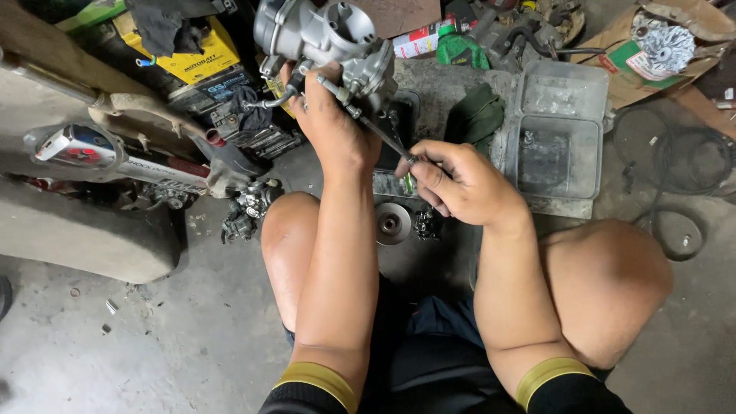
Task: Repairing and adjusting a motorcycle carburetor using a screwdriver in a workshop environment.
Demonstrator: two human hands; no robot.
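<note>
My left hand point(331, 123) grips a grey metal carburetor point(326, 38) from below and holds it up above my knees. In my right hand point(460, 180) is a thin screwdriver point(381, 136) with a green handle. Its shaft runs up and left, and the tip meets the underside of the carburetor beside my left fingers. I sit low with both knees bent, my forearms between them.
A clear plastic tray point(558, 130) with small parts lies at the right on a grey slab. A round metal disc point(392, 223) and a small dark part point(426, 224) lie on the floor. Batteries point(201, 65), a motorcycle body panel point(84, 146), a green cloth point(474, 113) and a black cable point(675, 176) surround me.
</note>
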